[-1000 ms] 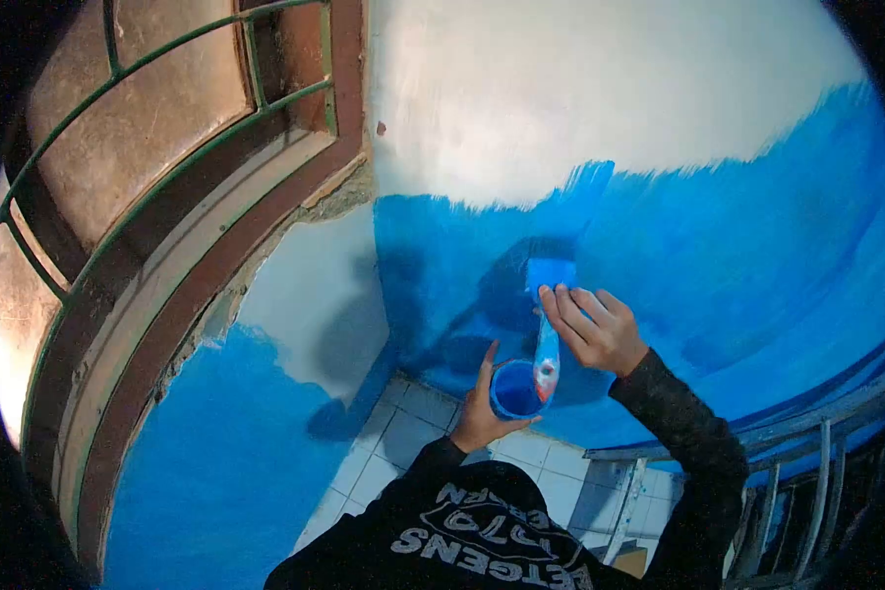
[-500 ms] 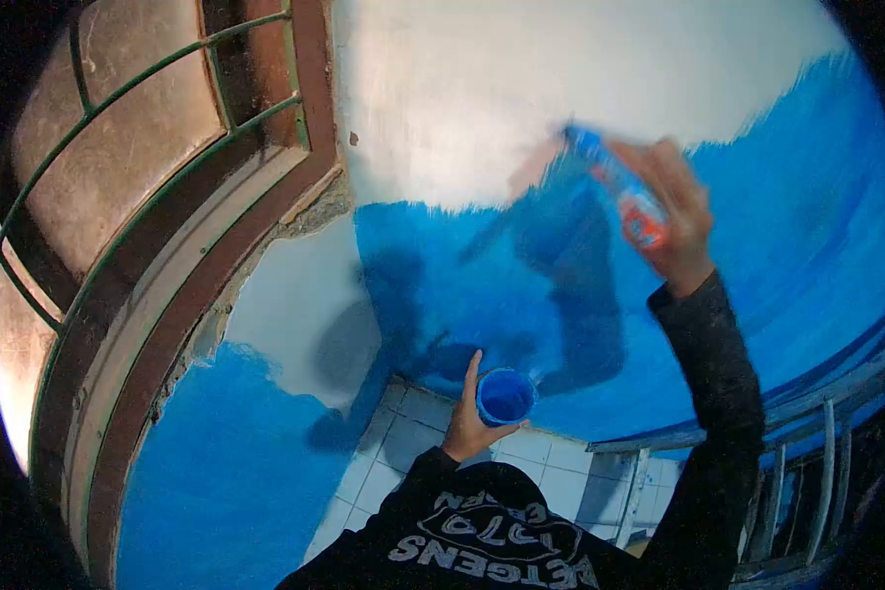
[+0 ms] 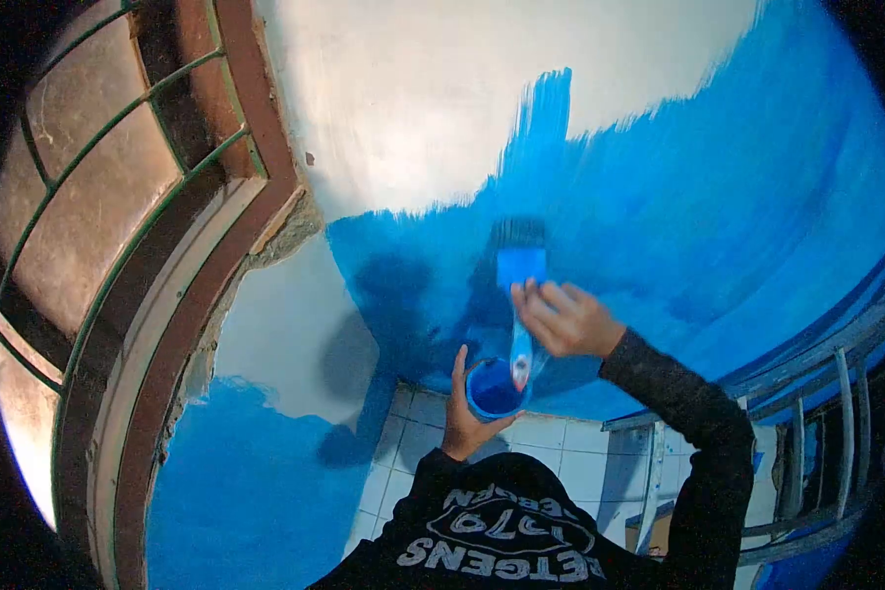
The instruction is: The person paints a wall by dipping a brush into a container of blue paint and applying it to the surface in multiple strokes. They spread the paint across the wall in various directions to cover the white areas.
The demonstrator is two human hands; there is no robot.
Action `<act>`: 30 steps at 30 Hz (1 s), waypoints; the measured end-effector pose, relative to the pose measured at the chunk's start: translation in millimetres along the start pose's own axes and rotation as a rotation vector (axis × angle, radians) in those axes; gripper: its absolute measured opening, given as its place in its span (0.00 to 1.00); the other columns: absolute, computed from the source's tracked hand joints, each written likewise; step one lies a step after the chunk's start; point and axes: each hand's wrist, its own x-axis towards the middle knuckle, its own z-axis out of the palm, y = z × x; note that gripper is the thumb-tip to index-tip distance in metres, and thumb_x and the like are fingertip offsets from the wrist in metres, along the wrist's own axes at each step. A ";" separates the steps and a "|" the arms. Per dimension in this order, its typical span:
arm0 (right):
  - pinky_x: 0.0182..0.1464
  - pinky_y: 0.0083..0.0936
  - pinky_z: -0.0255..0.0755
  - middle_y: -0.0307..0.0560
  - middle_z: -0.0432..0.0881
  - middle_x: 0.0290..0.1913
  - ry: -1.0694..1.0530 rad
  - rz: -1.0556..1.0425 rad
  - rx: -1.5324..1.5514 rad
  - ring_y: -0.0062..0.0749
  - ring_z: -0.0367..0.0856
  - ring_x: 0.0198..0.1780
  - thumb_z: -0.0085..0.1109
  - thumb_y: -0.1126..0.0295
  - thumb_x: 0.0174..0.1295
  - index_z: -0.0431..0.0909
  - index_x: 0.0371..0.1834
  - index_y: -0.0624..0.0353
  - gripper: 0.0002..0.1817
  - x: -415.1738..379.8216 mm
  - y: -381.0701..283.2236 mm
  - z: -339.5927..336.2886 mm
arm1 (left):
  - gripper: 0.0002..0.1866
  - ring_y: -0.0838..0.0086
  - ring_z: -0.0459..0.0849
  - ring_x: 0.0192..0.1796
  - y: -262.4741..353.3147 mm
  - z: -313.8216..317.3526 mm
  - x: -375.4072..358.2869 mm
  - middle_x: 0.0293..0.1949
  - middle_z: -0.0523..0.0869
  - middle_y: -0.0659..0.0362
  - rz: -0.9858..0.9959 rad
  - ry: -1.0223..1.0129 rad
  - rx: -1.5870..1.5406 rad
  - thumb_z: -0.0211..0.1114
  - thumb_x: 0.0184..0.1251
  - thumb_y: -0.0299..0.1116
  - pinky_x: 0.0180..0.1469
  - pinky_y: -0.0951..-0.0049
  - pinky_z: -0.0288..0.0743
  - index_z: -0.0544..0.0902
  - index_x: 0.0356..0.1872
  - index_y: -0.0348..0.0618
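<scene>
My left hand (image 3: 465,425) is wrapped round a small cup of blue paint (image 3: 495,391), thumb and fingers on opposite sides of it. Above and to the right, my right hand (image 3: 568,317) grips a paintbrush (image 3: 520,267) by its handle, closed on it. The dark bristles point up and overlap the blue-painted part of the wall (image 3: 659,226); the handle's end hangs over the cup's rim in this view. A fresh blue stroke (image 3: 551,108) reaches up into the bare white wall (image 3: 393,108).
At left is a brown window frame (image 3: 206,265) with green bars and broken plaster along its edge. A ladder-like metal frame (image 3: 796,433) stands at lower right. White tiles (image 3: 536,433) lie below, and the adjoining wall (image 3: 256,492) is partly blue.
My right hand has moved down and left with the paintbrush, from the white edge to above the cup. A new blue stroke shows on the wall. The view has shifted slightly.
</scene>
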 end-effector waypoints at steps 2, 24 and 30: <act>0.35 0.23 0.79 0.45 0.83 0.43 -0.036 0.007 0.035 0.29 0.82 0.40 0.63 0.76 0.60 0.85 0.51 0.66 0.16 -16.2 -33.7 6.0 | 0.71 0.55 0.81 0.65 -9.0 -1.7 -5.8 0.64 0.79 0.45 -0.024 0.002 -0.033 0.89 0.43 0.36 0.70 0.55 0.73 0.44 0.83 0.42; 0.33 0.27 0.80 0.44 0.84 0.42 0.584 0.145 -0.255 0.36 0.83 0.38 0.69 0.74 0.46 0.87 0.52 0.58 0.24 65.2 141.8 -91.9 | 0.73 0.53 0.84 0.62 -20.7 8.3 -27.0 0.62 0.81 0.44 -0.232 -0.082 0.109 0.91 0.41 0.37 0.67 0.52 0.78 0.42 0.84 0.50; 0.37 0.23 0.82 0.47 0.87 0.46 0.269 0.129 -0.263 0.32 0.84 0.39 0.70 0.75 0.55 0.88 0.53 0.61 0.20 31.3 79.5 -51.2 | 0.72 0.53 0.84 0.63 -33.8 14.4 -21.0 0.62 0.81 0.44 -0.146 -0.095 0.047 0.90 0.42 0.36 0.68 0.53 0.76 0.44 0.83 0.47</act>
